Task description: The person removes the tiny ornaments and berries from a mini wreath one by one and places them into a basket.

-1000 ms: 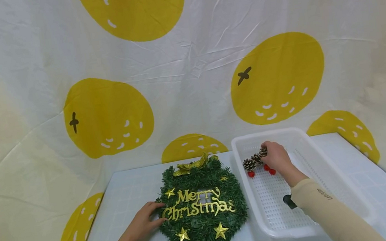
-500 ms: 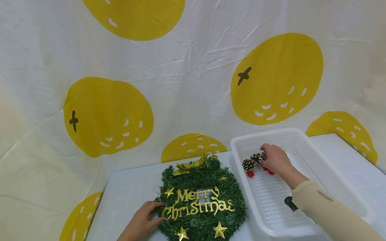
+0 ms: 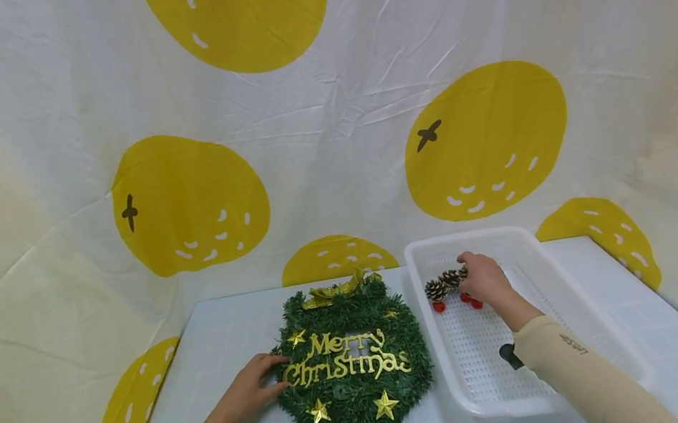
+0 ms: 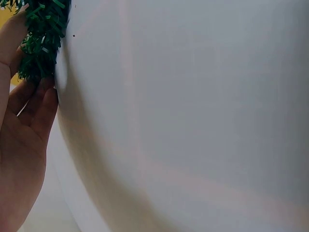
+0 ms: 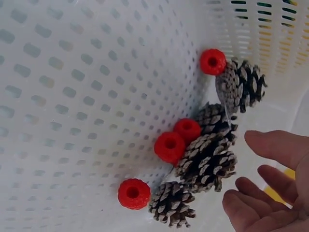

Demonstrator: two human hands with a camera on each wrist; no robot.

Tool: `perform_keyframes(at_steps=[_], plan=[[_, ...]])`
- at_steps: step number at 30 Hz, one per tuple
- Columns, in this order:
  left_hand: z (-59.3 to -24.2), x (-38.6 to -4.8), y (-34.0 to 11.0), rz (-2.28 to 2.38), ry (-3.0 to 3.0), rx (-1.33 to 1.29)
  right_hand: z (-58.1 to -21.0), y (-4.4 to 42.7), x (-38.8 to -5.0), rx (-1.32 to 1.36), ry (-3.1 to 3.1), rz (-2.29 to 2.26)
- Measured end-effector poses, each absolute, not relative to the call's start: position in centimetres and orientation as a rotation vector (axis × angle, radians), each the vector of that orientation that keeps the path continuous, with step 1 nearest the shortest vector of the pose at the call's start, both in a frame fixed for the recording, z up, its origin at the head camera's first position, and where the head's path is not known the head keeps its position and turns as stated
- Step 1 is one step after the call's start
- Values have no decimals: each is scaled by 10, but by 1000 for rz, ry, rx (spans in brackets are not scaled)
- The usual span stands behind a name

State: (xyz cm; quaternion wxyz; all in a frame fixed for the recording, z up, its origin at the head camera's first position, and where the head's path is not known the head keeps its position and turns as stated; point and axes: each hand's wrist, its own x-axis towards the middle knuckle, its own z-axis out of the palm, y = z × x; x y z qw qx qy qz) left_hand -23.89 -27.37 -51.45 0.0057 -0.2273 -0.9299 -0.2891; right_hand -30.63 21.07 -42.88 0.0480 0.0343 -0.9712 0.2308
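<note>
A green Christmas wreath [image 3: 334, 315] lies flat on the table with gold "Merry Christmas" lettering, gold stars [image 3: 318, 412] and a gold bow [image 3: 337, 291]. My left hand [image 3: 249, 392] grips its left edge; the left wrist view shows fingers and thumb about the greenery [image 4: 41, 50]. Over the white basket [image 3: 456, 383], my right hand [image 3: 486, 283] hovers beside several pine cones [image 5: 206, 162] with red berry-like balls [image 5: 170, 147]. In the right wrist view a gap shows between its relaxed fingertips [image 5: 255, 137] and the cones.
The perforated basket stands at the table's right, close beside the wreath. A pale checked cloth covers the table [image 3: 231, 320]. Behind it hangs a white curtain [image 3: 336, 190] printed with yellow fruit.
The right hand shifts only slightly beside the pine cones. The left hand keeps its place on the wreath, and the head view drifts a little.
</note>
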Motion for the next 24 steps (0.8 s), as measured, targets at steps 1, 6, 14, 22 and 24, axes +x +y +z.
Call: perform_keyframes(at_steps=[1, 6, 14, 22, 24], plan=[[-514, -239, -273, -908, -2911, -713, -428, 211, -306, 104, -2961, 705], [-514, -240, -273, -908, -2908, -712, -424, 214, -304, 111, -2947, 684], [-517, -236, -268, -1118, -2903, -472, -390, 214, -287, 234, -2938, 587], [-504, -221, -264, -1083, -2812, -303, -366, 226, -241, 448, -2904, 514], [-497, -215, -261, -1013, -2801, -278, -367, 232, -228, 471, -2906, 463]])
